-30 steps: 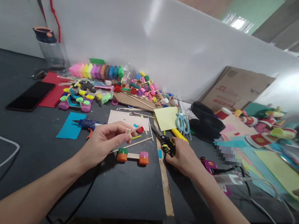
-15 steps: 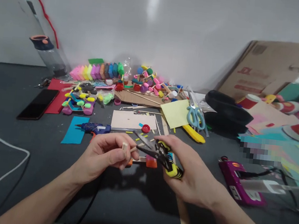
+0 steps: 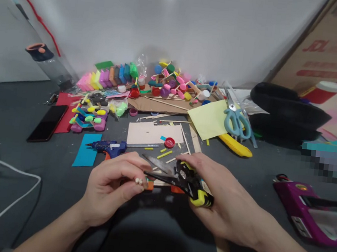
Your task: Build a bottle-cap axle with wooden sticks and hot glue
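The left hand (image 3: 110, 194) pinches small sticks (image 3: 139, 181), ends facing the camera, the rest of their length hidden; the right hand (image 3: 226, 204) grips the snips (image 3: 185, 180), blades (image 3: 160, 165) parted, pointing left, just beside the sticks; contact I cannot tell.

The scissors (image 3: 183, 176), black with yellow on the handles, lie in the right hand (image 3: 222, 198), blades parted and tips pointing left. The sticks (image 3: 139, 181), pale and thin, are pinched together in the left hand (image 3: 105, 195), their ends showing near the lower blade's tip.
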`<action>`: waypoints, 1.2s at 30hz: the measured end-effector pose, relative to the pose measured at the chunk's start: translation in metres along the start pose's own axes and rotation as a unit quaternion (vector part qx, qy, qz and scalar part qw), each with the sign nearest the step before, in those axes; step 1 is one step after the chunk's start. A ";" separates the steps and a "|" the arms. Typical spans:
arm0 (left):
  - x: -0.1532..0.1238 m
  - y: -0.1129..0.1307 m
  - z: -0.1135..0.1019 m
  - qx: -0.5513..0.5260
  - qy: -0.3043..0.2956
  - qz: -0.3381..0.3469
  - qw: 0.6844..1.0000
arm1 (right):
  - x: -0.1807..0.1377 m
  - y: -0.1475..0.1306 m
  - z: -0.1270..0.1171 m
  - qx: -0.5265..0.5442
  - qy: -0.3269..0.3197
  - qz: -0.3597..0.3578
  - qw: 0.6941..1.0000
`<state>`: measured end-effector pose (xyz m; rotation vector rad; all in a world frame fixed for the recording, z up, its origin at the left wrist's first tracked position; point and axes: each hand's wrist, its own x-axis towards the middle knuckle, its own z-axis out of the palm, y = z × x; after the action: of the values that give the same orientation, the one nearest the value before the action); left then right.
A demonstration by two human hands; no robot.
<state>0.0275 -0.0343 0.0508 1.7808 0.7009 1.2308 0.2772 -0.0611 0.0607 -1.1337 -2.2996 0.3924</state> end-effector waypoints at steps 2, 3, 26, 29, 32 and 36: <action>0.002 -0.001 0.001 0.002 -0.005 0.033 0.999 | -0.001 0.000 -0.001 0.017 -0.003 0.010 1.000; 0.002 -0.002 0.002 0.007 -0.008 0.050 0.999 | -0.002 0.000 -0.001 0.021 -0.006 0.013 1.000; -0.005 -0.006 0.008 0.107 0.008 0.135 0.985 | -0.009 0.001 0.013 -0.045 0.047 0.008 0.998; -0.005 -0.004 0.009 0.096 0.011 0.128 0.987 | -0.007 0.000 0.014 -0.024 0.067 0.045 0.996; -0.004 -0.004 0.008 0.103 0.012 0.134 0.986 | -0.006 -0.002 0.013 0.016 0.050 0.057 0.997; -0.005 -0.004 0.006 0.128 0.012 0.152 0.980 | -0.006 -0.005 0.011 0.034 0.021 0.037 0.999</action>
<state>0.0316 -0.0384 0.0441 2.1495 0.6381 1.4146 0.2699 -0.0692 0.0520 -1.1840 -2.1968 0.4656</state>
